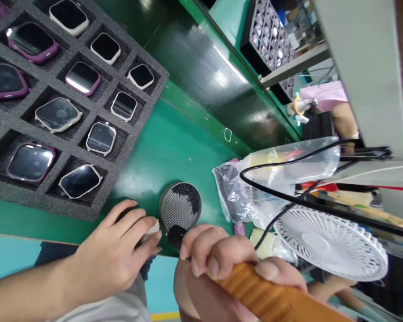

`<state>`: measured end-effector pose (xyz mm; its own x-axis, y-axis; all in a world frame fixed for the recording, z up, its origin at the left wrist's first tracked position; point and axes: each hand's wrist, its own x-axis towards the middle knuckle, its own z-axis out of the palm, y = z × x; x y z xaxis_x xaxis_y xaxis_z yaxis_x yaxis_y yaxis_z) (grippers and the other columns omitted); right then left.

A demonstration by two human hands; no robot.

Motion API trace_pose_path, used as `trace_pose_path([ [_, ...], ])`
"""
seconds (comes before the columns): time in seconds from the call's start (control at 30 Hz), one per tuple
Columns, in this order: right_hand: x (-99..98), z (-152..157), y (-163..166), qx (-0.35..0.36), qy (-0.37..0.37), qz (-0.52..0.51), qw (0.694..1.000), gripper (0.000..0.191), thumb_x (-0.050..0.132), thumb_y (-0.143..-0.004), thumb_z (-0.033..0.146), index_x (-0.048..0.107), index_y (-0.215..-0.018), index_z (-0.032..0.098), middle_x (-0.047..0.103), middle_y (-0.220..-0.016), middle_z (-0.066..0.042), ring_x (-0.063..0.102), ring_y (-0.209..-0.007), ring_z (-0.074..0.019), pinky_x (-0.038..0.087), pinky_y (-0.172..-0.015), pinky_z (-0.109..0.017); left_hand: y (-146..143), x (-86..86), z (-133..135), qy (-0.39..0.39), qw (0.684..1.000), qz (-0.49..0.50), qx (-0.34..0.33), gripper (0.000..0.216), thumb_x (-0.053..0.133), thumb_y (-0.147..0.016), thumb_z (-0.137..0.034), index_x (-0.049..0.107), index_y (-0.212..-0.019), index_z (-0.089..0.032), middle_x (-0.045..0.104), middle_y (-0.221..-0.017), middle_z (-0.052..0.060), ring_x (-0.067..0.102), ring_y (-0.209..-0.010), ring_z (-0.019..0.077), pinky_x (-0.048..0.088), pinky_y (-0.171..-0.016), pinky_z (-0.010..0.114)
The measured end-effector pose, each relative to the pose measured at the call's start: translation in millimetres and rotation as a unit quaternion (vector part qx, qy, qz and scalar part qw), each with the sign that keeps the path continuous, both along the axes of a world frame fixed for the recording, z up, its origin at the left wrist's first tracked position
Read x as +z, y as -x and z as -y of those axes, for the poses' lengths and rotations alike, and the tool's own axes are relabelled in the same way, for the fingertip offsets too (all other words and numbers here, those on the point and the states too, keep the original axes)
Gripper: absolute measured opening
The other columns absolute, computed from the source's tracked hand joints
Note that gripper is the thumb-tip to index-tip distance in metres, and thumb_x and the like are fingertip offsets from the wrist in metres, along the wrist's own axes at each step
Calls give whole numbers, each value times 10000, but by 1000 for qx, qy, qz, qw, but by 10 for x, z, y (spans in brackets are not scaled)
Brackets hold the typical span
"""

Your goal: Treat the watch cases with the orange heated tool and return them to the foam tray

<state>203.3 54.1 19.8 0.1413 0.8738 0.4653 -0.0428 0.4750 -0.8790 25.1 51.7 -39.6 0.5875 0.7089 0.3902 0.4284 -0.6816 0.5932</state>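
My left hand (116,252) curls over a small pale object (152,230), which looks like a smartwatch; the fingers hide most of it. My right hand (221,259) is wrapped round the ridged orange handle of an electric screwdriver (255,290). Its black nose (176,236) points at the pale object, and the tip is hard to make out. Just beyond both hands stands a round grey dish (161,208) with a dimpled bottom and small black bits along one side. Left of it, a grey foam tray (127,145) carries several smartwatches (80,181) in purple and pale cases, screens up.
A clear plastic bag (268,179) lies on the green bench (147,156) to the right. A black cable (265,167) loops over it, near a white round fan (332,243). Behind a raised green ledge (201,58) sits another filled tray (268,36). Another person's arm (345,120) shows at right.
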Motion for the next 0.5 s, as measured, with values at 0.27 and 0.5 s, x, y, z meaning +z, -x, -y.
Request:
trace_pose_path([
  [0.27,-19,-16,181,-103,19,-49,993,438,211,-1054,497,584,-1093,271,592,-675,66,575,-474,-108,523,-411,-289,11,-5,13,-2,1000,-8,-4,212,579,-985,-202,739,-1118,-162,710,-1211,89,592,-1122,276,408,-1108,557],
  [0.5,6,-4,-6,8,18,5,1000,342,331,-1043,446,584,-1192,271,625,-775,51,647,-572,-128,588,-476,-336,6,-14,9,4,1000,-9,1,217,568,-981,-204,744,-1104,-174,708,-1216,80,597,-1127,271,408,-1116,555],
])
